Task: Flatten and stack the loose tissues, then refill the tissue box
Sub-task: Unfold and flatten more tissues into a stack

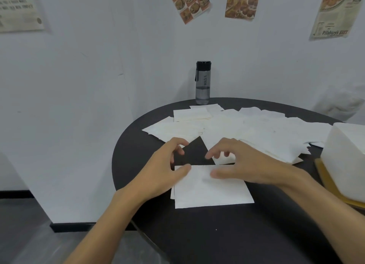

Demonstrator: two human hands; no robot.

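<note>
Fingers (174, 143) first: loosely curled and a bit spread on both hands, hovering just past the far edge of the stack (213, 192), pinching nothing. Left hand (162, 165) with thumb flat on the stack's far left corner, right hand (245, 165) with thumb down on the top sheet nearer the middle.

Then big to small. Round dark table (197, 234), filling most of the lower right. Loose tissues (246, 129) scattered all over its far half, overlapping, mostly flat, piled thicker toward the right. White tissue box (347, 157) at the right edge, cut off by the frame, sitting on a yellowish base (326, 180), near the loose ones but can't tell if touching. Stack itself right up front under both thumbs, edges roughly lined up, a couple of lower sheets poking out on the left. Clear grey water bottle (202, 82) upright at the table's back edge, black cap, partly filled.
</note>
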